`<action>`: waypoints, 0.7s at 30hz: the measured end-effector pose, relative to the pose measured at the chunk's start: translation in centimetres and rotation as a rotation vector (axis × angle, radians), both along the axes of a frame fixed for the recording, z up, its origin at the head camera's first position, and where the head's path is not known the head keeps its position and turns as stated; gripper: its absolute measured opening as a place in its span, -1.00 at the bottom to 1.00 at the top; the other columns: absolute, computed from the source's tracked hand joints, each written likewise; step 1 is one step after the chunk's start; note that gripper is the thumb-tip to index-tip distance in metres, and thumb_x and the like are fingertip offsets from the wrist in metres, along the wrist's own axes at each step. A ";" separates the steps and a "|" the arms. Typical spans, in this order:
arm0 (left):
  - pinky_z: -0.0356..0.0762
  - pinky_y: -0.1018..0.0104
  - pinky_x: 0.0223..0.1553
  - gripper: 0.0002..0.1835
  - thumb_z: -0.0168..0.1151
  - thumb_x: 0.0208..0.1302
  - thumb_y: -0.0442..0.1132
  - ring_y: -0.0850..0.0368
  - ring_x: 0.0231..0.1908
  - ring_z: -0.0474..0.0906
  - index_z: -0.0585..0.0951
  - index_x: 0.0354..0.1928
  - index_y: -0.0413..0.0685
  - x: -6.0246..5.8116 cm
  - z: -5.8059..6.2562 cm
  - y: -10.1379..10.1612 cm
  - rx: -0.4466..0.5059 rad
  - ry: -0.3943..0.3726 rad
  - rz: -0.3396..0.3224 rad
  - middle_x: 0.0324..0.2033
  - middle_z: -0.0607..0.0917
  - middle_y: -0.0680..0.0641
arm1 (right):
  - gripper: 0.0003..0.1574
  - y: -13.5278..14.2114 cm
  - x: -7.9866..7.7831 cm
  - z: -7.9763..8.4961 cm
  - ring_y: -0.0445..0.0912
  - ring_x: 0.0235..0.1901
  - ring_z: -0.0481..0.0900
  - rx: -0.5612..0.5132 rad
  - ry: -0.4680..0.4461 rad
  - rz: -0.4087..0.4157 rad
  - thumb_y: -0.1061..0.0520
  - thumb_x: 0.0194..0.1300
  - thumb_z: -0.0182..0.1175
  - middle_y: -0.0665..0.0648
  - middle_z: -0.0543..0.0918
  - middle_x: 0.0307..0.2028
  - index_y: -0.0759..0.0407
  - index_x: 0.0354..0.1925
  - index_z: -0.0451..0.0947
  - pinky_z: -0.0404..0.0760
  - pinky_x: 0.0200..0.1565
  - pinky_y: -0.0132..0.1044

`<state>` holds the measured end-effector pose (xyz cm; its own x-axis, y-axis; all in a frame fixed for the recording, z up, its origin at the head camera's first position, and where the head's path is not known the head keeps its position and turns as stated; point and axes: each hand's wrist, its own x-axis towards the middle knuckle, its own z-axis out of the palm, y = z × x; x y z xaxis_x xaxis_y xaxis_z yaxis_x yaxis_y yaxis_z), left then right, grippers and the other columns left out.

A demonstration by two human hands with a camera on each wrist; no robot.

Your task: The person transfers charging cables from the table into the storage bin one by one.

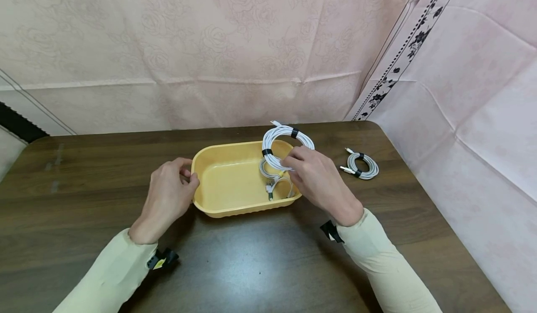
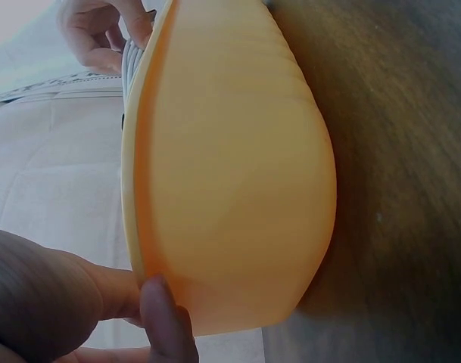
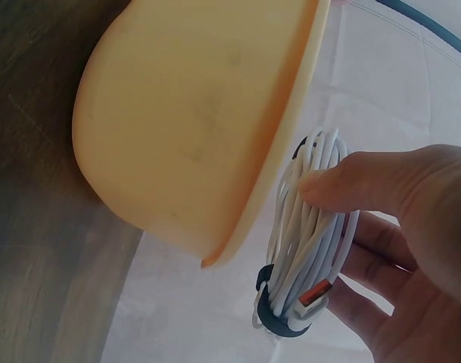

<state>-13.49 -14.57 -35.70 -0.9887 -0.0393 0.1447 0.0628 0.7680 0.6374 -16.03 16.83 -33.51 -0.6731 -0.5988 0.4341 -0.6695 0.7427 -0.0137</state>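
My right hand [image 1: 316, 180] pinches a coiled white USB cable [image 1: 286, 130] bound with black straps, holding it over the right end of a yellow plastic basin [image 1: 226, 178]. In the right wrist view the thumb presses on the coil [image 3: 302, 234], fingers behind it, and a USB plug [image 3: 313, 299] shows at its lower end. At the basin's left end, my left hand [image 1: 169, 192] grips the rim between thumb and fingers. Inside the basin, on the right, lies another looped cable with a plug [image 1: 270, 189], partly hidden by the held coil.
A second white coiled cable [image 1: 368, 175] with black straps lies on the wooden table [image 1: 105, 178], right of the basin. Pale floral cloth [image 1: 235, 47] hangs behind the table and along its right side. The table's back edge runs just beyond the basin.
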 end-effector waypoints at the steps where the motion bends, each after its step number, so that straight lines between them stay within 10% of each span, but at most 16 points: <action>1: 0.51 0.31 -0.40 -0.61 0.14 0.35 -0.32 -0.01 -0.35 0.58 0.58 0.15 -0.39 0.0 0.0 0.0 0.000 0.001 -0.001 -0.24 0.66 -0.26 | -0.72 0.0 0.0 0.0 -0.07 -0.22 0.62 -0.001 0.000 0.000 0.35 0.16 0.37 0.07 0.68 -0.18 0.13 -0.14 0.74 0.67 -0.20 -0.22; 21: 0.50 0.30 -0.38 -0.60 0.11 0.35 -0.30 -0.02 -0.34 0.57 0.58 0.16 -0.40 0.1 -0.1 0.0 -0.007 0.024 -0.009 -0.26 0.66 -0.24 | -0.70 -0.6 0.5 -0.2 -0.07 -0.18 0.63 -0.001 0.037 0.045 0.37 0.15 0.33 0.06 0.67 -0.18 0.12 -0.14 0.74 0.66 -0.14 -0.21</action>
<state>-13.41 -14.61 -35.81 -0.9852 -0.0295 0.1689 0.0849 0.7719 0.6300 -15.58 16.23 -33.70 -0.6294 -0.6273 0.4587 -0.7020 0.7121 0.0107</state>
